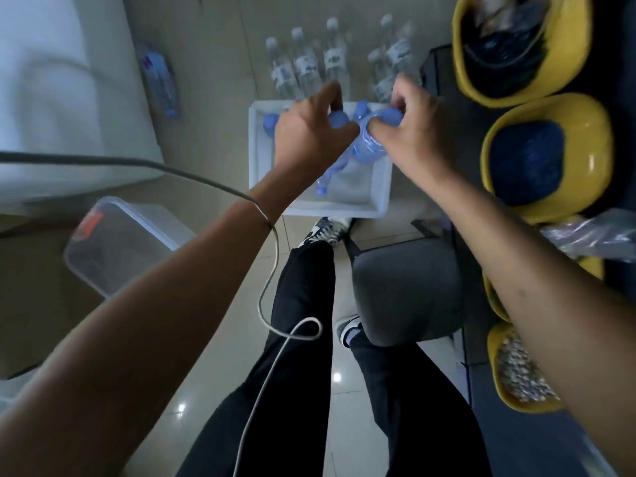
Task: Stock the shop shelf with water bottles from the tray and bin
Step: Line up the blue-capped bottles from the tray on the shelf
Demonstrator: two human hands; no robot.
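Observation:
A white tray (380, 187) sits on the floor ahead of me with several blue-capped water bottles in it. My left hand (309, 132) grips the top of one blue-capped bottle (339, 120). My right hand (413, 132) is closed on the cap end of another bottle (370, 148) in the tray. One more bottle (327, 179) lies flat below my left wrist. Beyond the tray, several white-capped bottles (306, 67) stand upright in a row on the floor. A clear plastic bin (117, 242) stands at lower left.
Yellow bins (602, 160) with dark goods line the right side. A grey stool (406, 294) stands by my legs. A white shelf unit (69, 98) fills the upper left, with a flat packet (160, 80) beside it. A cable (268, 280) dangles across my left arm.

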